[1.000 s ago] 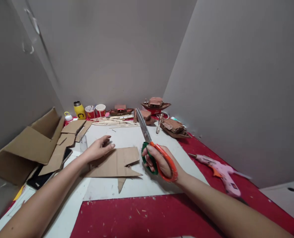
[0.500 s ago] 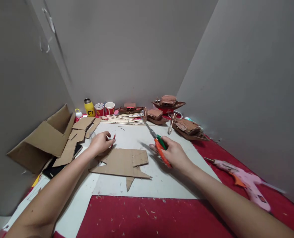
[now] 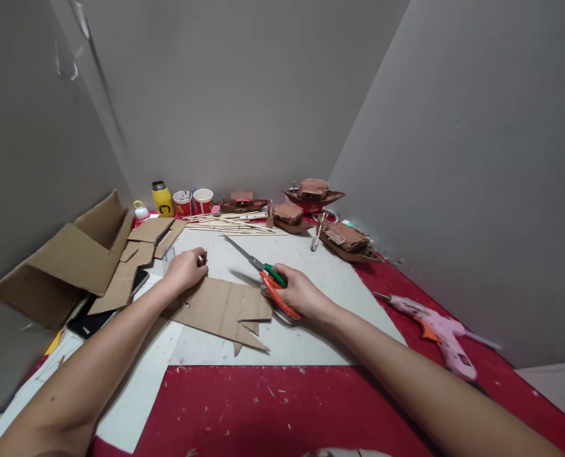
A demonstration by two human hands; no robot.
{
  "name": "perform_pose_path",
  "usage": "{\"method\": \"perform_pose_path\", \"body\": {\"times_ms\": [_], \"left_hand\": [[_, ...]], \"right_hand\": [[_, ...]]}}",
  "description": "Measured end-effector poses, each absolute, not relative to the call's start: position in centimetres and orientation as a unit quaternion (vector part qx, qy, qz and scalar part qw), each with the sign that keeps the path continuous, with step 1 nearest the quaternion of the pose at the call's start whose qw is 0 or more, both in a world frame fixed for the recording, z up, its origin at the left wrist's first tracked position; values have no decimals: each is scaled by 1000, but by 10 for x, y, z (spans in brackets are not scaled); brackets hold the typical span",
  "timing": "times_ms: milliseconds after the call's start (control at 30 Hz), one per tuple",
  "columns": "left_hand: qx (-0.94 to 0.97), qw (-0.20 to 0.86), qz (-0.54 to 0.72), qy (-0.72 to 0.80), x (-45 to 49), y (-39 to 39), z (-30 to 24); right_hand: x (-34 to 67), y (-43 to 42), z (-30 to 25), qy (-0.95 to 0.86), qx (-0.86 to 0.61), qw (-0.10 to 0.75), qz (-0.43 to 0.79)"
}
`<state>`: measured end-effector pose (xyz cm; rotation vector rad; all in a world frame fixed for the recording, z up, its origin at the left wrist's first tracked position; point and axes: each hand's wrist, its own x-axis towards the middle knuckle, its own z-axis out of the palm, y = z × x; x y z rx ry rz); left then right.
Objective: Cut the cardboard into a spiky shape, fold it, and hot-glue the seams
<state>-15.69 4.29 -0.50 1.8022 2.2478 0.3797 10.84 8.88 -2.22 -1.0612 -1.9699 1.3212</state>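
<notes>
Currently, scissors [image 3: 258, 264] in our right hand [image 3: 304, 293], notched cardboard [image 3: 218, 306] before us

We grip the scissors by their orange and green handles, the blades slanting away to the left above the white sheet [image 3: 330, 339]. Our left hand [image 3: 186, 269] is curled narrow at the far left corner of the notched cardboard, pinching a slim stick [image 3: 206, 254] that is mostly hidden from us. That cardboard lies on the white sheet between our hands, one pointed strip of it reaching right and towards us. Whether our right fingertips touch its edge, we cannot tell. Farther along the red tabletop [image 3: 244, 409], wooden sticks [image 3: 230, 221] lie in front of paper cups [image 3: 203, 202], with model boats [image 3: 348, 239] to the right. We have a pink glue gun [image 3: 447, 337] at our right and an open cardboard box [image 3: 70, 257] at our left.
</notes>
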Motion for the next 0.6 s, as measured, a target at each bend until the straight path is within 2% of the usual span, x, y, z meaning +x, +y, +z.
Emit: {"method": "perform_pose_path", "body": {"times_ms": [100, 233, 400, 500, 600], "left_hand": [[609, 120, 191, 761, -157, 44, -4], [571, 68, 359, 735, -164, 42, 19], [502, -6, 581, 641, -163, 22, 76], [402, 94, 781, 469, -145, 1, 102], [381, 215, 798, 415, -115, -18, 110]], "right_hand": [[112, 84, -14, -697, -376, 254, 555], [126, 82, 1, -649, -347, 251, 629], [151, 88, 26, -597, -343, 317, 653], [159, 90, 38, -532, -357, 415, 646], [159, 87, 43, -476, -359, 514, 617]]}}
